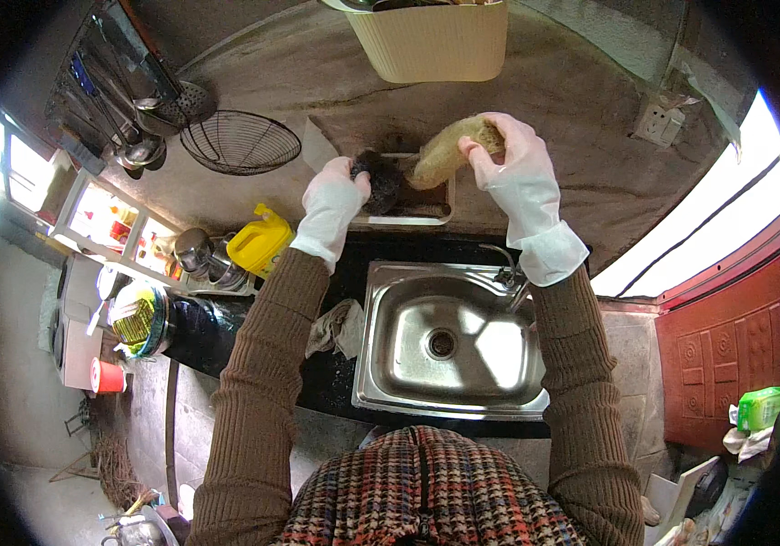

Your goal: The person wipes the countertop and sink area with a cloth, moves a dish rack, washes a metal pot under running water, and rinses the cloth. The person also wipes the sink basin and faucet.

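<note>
Both my hands wear whitish translucent gloves and reach up to a shallow light-rimmed tray (422,219) at the wall behind the sink. My left hand (333,202) is closed on the edge of a dark, round scouring ball (381,185), which is over the tray's left part. In my right hand (519,168) is a long yellowish-green loofah (452,152), gripped at its right end between thumb and fingers. Its left end hangs over the tray. Below the hands lies a steel sink (399,337) with a tap (503,264) at its back right corner.
A crumpled cloth (337,329) lies on the black counter left of the sink, with a yellow jug (262,241) farther back. A cream ribbed container (431,41) hangs above. Ladles (141,150) and a wire skimmer (240,143) hang at left. A red door (726,341) stands at right.
</note>
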Motion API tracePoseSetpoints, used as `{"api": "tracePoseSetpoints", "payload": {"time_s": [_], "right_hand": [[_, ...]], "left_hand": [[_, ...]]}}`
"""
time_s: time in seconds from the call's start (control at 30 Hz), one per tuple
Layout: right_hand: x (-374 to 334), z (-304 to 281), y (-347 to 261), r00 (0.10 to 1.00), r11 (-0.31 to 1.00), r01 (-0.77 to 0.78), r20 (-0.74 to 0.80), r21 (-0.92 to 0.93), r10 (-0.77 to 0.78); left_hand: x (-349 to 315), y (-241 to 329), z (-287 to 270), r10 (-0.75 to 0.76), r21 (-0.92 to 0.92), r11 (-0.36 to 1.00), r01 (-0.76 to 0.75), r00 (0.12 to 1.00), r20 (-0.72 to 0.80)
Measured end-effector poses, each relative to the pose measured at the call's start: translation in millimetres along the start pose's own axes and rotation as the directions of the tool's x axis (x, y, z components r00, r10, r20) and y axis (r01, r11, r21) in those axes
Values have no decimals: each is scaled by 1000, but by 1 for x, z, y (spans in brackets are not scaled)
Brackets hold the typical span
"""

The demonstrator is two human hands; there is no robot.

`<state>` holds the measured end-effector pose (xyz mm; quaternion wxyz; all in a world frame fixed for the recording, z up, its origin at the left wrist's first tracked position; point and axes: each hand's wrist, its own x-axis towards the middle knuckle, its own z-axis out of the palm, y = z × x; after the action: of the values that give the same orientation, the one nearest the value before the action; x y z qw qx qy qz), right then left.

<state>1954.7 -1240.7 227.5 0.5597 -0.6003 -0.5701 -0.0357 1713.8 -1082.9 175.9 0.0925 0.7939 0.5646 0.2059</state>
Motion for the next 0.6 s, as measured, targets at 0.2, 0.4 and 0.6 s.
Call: {"api": "tracePoseSetpoints", "payload": {"time_s": [0.2, 0.4, 0.6], "right_hand": [[-2, -7, 2, 992, 994, -79, -92, 76, 86], [-12, 22, -13, 993, 999, 5, 116, 36, -9], [-12, 83, -13, 967, 996, -65, 242, -65, 79]], "left_hand": [[-5, -28, -4, -91, -587, 800, 123, 992, 84], [-7, -30, 4, 15, -471, 881, -37, 999, -50], [-27, -4, -14, 339, -284, 912, -296, 934, 113]]}}
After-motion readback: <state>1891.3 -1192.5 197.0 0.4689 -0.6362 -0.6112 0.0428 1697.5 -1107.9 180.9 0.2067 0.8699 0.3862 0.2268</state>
